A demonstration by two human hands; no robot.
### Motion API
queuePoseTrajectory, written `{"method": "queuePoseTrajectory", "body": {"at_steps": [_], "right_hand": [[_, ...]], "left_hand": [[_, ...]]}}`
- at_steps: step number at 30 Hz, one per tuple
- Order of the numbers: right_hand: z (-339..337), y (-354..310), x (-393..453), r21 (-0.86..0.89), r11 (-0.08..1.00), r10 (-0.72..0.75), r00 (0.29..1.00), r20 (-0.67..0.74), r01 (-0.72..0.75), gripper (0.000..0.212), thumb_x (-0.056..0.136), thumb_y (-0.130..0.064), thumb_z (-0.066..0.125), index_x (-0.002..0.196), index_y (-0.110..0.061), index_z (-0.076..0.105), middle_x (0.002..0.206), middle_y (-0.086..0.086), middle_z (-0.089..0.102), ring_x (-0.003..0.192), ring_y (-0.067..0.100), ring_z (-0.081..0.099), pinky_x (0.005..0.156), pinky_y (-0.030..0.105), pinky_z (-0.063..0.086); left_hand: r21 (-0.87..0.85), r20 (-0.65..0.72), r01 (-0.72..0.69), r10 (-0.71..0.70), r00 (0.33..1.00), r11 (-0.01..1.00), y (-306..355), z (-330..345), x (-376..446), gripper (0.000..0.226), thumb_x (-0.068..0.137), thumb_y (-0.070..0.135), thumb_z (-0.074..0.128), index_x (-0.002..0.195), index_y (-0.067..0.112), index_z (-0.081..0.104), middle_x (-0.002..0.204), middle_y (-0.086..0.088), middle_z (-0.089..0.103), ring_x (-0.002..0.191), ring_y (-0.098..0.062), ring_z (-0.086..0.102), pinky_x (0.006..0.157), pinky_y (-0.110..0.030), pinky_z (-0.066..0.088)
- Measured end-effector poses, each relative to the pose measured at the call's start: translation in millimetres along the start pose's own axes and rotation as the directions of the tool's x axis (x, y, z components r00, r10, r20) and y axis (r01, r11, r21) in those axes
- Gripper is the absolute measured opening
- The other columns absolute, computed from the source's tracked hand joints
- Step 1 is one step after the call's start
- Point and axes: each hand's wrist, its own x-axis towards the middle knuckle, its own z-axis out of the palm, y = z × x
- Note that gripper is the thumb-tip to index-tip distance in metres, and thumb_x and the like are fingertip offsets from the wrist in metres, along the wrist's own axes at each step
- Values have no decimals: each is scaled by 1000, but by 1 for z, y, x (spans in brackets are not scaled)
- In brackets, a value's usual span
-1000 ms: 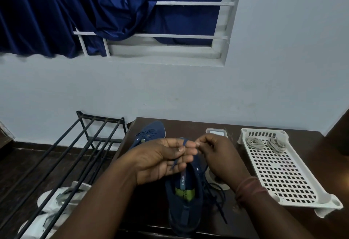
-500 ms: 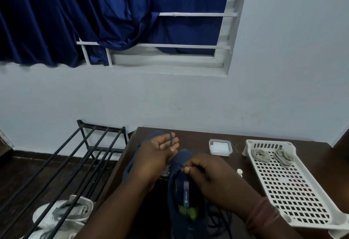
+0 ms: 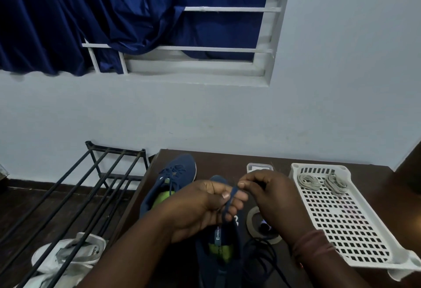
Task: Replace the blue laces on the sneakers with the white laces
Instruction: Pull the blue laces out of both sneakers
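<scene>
Two navy sneakers lie on the dark table point(image 3: 227, 160). The far sneaker point(image 3: 175, 173) at the left still carries its blue lace. The near sneaker point(image 3: 218, 249) sits under my hands, its green insole showing. My left hand point(image 3: 205, 205) holds a blue lace point(image 3: 230, 201) that runs over its curled fingers. My right hand point(image 3: 268, 196) pinches the same lace at its top end. Loose blue lace point(image 3: 262, 258) trails beside the near sneaker. Two coiled white laces point(image 3: 309, 181) lie in the white perforated tray point(image 3: 341, 219).
A small clear lidded box point(image 3: 257, 167) stands at the table's back. A roll of tape point(image 3: 252, 221) lies under my right hand. A black metal shoe rack point(image 3: 91, 187) stands left of the table, with white sneakers point(image 3: 68, 255) below it.
Both hands rose from the near sneaker's toe and drew the blue lace up between them. The left hand went from spread fingers to curled round the lace.
</scene>
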Motion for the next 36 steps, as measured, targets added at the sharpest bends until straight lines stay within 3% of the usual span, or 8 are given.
{"method": "queuePoseTrajectory", "body": {"at_steps": [7,11,15,20,26,31,34,36], "right_hand": [[21,-2,-12,-169,972,-71,893,445,161,32,94,-29,61,64,-22,52,63,-3,55,61,11,50,63,30,42],[24,-15,-16,-167,953,-168,898,406,254,17,95,-23,53,78,-25,57,74,-8,58,71,10,53,69,30,43],[6,-22,-5,-227,935,-230,955,188,271,10,90,-19,63,80,-20,63,79,-8,59,75,6,49,67,20,36],[-5,-12,2,-200,965,-166,986,30,169,10,83,-15,71,76,-22,70,78,-11,65,77,3,57,69,12,41],[6,1,-6,200,975,83,995,61,-94,20,88,-5,66,76,-19,72,75,-9,71,70,0,64,65,12,46],[27,-3,-12,177,984,1,997,76,-15,21,95,-12,59,77,-18,68,69,-4,64,66,4,58,64,20,46],[38,-7,-20,23,991,-136,972,193,134,18,97,-18,57,82,-19,66,73,-8,61,71,8,56,68,24,44],[41,-7,-23,-90,962,-233,946,226,258,16,97,-21,56,84,-20,65,78,-13,58,73,4,50,68,22,38]], "left_hand": [[-448,-278,-200,76,958,871,3,-7,10,29,100,-6,40,115,-7,65,104,-16,74,87,-18,73,77,-25,61],[235,-491,-152,252,834,960,-4,-11,12,25,102,1,48,112,8,70,103,-10,75,87,-11,72,64,-16,55],[625,-299,-19,262,918,780,-8,-11,7,20,96,11,58,88,11,76,85,-10,76,76,-16,70,77,-33,56],[282,-148,-2,46,988,960,-4,3,3,30,102,0,41,112,-3,69,100,-16,75,86,-18,71,81,-27,58],[-70,53,78,-74,996,995,4,-1,-5,26,100,17,54,108,-3,69,82,-7,63,70,-12,58,67,-22,51],[-699,-5,-24,28,1000,715,12,-8,-1,23,91,8,57,110,1,68,88,-5,67,71,-12,64,63,-24,57],[-587,-273,-260,115,955,767,10,-15,8,27,99,3,48,121,-3,63,107,-13,74,89,-16,73,76,-26,61],[-153,-435,-255,166,885,955,5,-15,11,26,105,12,44,116,5,66,113,-9,73,96,-13,72,84,-27,58]]}}
